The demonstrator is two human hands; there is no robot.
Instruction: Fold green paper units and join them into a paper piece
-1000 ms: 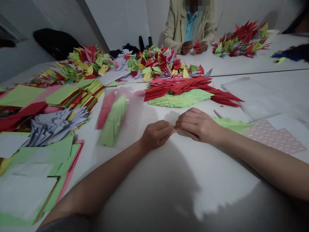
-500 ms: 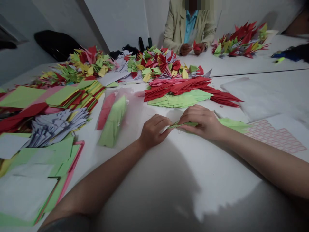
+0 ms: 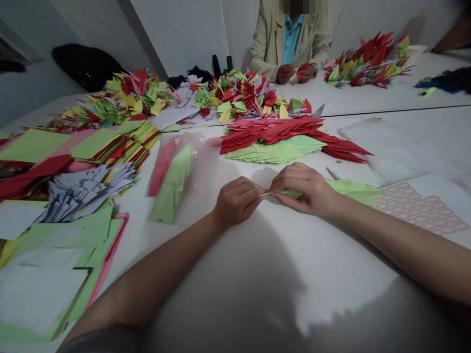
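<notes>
1. The left hand (image 3: pixel 241 201) is closed in a tight pinch, fingers curled, on one end of a light green folded paper strip (image 3: pixel 289 192).
2. The right hand (image 3: pixel 305 189) has the strip's other end between thumb and fingers, with only a slim gap between them; the fingers hide part of the paper.
3. The strip lies between the two hands, above the near middle of the white tabletop (image 3: pixel 221 284), short of a green folded stack (image 3: pixel 275 149) and red folded papers (image 3: pixel 290 131).
4. Uneven pressure from the fingertips could set a crooked crease; pulling the hands apart too hard could tear the thin paper, I judge.
5. The right forearm passes close to green folded paper (image 3: pixel 355 190) and a printed sheet (image 3: pixel 421 208), so a sideways sweep might shift them.
6. No brand or label is readable; the sheet shows rows of red outlines, any lettering too small to tell.
</notes>
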